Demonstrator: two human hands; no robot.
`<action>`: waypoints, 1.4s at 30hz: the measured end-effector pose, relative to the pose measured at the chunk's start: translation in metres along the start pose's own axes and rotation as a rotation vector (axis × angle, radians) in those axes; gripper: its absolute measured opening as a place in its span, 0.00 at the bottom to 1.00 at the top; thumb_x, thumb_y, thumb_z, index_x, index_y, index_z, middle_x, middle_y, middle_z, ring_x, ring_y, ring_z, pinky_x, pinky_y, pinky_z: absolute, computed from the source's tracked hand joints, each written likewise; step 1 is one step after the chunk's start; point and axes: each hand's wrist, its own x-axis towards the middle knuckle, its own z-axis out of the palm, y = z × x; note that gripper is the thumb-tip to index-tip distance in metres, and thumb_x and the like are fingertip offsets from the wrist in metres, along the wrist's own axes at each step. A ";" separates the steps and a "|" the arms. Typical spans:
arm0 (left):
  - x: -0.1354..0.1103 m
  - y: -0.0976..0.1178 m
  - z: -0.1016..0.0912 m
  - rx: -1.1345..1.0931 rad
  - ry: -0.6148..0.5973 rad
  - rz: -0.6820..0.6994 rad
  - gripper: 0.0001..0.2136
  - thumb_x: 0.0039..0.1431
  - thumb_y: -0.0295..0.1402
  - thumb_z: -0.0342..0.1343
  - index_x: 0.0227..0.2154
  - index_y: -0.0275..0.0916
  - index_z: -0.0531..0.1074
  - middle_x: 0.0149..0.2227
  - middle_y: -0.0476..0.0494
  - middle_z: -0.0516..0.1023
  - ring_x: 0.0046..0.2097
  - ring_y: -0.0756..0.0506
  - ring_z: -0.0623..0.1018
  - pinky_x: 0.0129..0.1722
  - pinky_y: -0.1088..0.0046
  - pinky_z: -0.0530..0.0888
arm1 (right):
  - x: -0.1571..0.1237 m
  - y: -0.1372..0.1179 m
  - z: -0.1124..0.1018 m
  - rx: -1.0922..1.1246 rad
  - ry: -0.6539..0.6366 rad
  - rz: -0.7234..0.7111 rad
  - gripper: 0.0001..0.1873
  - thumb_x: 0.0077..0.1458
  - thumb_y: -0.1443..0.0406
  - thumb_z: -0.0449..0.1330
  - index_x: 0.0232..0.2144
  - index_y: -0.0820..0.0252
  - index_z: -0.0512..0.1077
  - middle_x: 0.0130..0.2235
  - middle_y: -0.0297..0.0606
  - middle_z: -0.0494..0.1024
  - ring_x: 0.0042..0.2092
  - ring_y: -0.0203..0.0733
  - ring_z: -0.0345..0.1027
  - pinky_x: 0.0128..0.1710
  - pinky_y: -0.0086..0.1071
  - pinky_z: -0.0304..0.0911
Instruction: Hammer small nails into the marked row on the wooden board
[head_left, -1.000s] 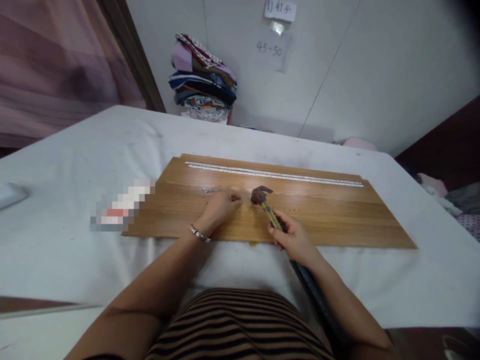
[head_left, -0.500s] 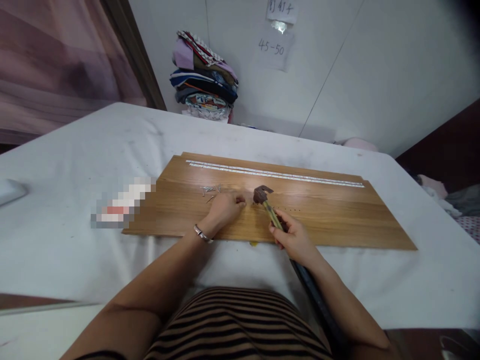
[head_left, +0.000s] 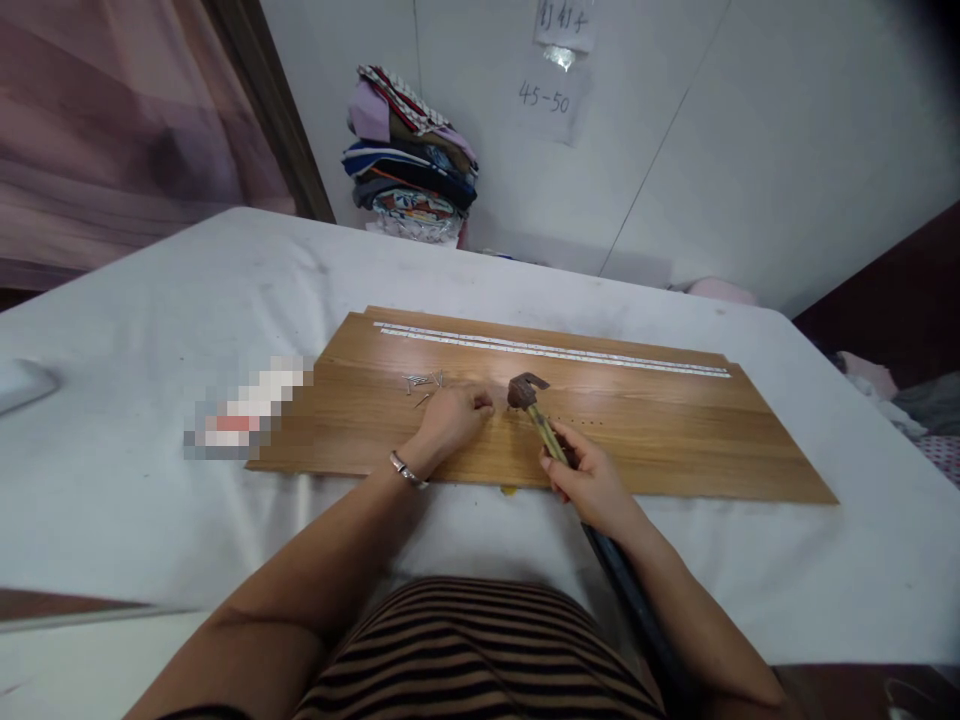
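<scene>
My right hand [head_left: 589, 478] is wrapped around the handle of a claw hammer [head_left: 546, 428]. Its rusty head is just above the wooden board [head_left: 675, 455], near a row of small dark marks [head_left: 574, 420]. Left of the hammer head, my left hand [head_left: 455, 415] rests at the board with thumb and fingers pinched together; whatever may be between them is too small to make out. Several loose nails [head_left: 421, 379] lie on the board just beyond the left wrist, one of them close to the hand.
Two printed measuring strips [head_left: 555, 352] run along the board's far side. The board lies on a table with a white cloth [head_left: 150, 300]. A blurred-out item [head_left: 247, 410] is at its left. Folded fabrics [head_left: 411, 165] are stacked by the wall.
Both hands and the hammer keep almost the same position over the board. The whole view has shifted very slightly.
</scene>
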 end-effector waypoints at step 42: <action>0.000 0.002 -0.002 0.000 -0.012 0.010 0.09 0.55 0.33 0.53 0.34 0.40 0.78 0.36 0.44 0.82 0.38 0.43 0.78 0.39 0.70 0.71 | 0.002 -0.001 0.000 -0.071 0.024 -0.035 0.20 0.52 0.66 0.57 0.48 0.59 0.72 0.30 0.34 0.69 0.25 0.33 0.58 0.21 0.26 0.57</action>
